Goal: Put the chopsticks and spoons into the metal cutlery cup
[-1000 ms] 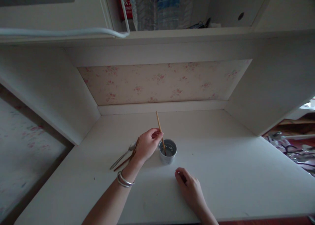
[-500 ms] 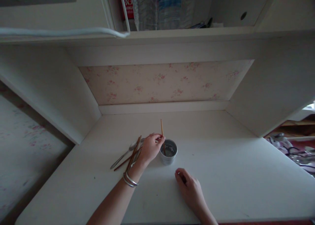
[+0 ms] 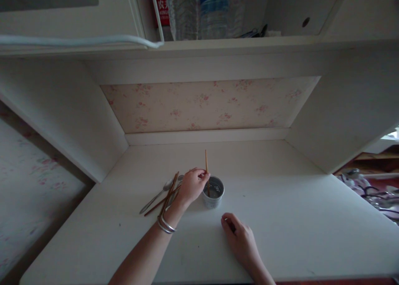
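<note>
My left hand (image 3: pixel 194 187) pinches a wooden chopstick (image 3: pixel 206 160) near its middle and holds it nearly upright. The chopstick's lower end reaches inside a grey perforated utensil holder (image 3: pixel 213 202), along the left part of its opening. My right hand (image 3: pixel 240 238) rests on the table in front of the holder, fingers curled in, with nothing seen in it. Left of the holder lie several brown chopsticks (image 3: pixel 170 193), crossing one another. A metal spoon (image 3: pixel 154 201) lies beside them, and more metal cutlery is partly hidden behind my left hand and wrist.
The white tabletop (image 3: pixel 280 201) has side panels left and right and a floral back wall (image 3: pixel 202 106). Overhead, a shelf (image 3: pixel 237 45) holds plastic bottles (image 3: pixel 215 14) and a red package (image 3: pixel 162 8). A white cable (image 3: pixel 93 39) runs along the shelf's front left.
My left hand and the chopstick have shifted very slightly to the right, and the chopstick stands at almost the same height in the holder. My right hand stays put.
</note>
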Action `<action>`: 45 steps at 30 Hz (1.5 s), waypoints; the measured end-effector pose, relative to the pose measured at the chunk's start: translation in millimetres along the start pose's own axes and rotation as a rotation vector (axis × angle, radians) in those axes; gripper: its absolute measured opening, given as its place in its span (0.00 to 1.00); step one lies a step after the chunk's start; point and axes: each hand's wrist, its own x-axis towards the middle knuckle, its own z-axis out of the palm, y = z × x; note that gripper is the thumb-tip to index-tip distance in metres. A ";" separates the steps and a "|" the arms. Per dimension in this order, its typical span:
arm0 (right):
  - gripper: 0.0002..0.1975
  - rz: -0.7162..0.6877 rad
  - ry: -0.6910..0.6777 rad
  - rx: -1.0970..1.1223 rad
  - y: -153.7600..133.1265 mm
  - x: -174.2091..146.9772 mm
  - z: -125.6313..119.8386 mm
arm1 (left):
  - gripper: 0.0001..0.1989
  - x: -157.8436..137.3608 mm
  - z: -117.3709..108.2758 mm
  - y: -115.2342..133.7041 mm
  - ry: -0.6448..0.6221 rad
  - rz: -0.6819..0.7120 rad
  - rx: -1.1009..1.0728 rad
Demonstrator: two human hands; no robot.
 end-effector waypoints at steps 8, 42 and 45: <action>0.14 0.026 -0.007 0.029 5.3 -0.8 3.1 | 0.13 -0.2 6.2 -6.9 -0.008 -0.024 -0.016; 0.15 -0.253 -0.331 -0.271 -164.3 64.7 52.4 | 0.08 -160.5 19.3 -48.5 -0.068 -0.318 -0.077; 0.18 -0.243 -0.376 -0.399 -173.1 85.5 75.0 | 0.09 -161.9 16.5 -45.0 -0.089 -0.305 -0.121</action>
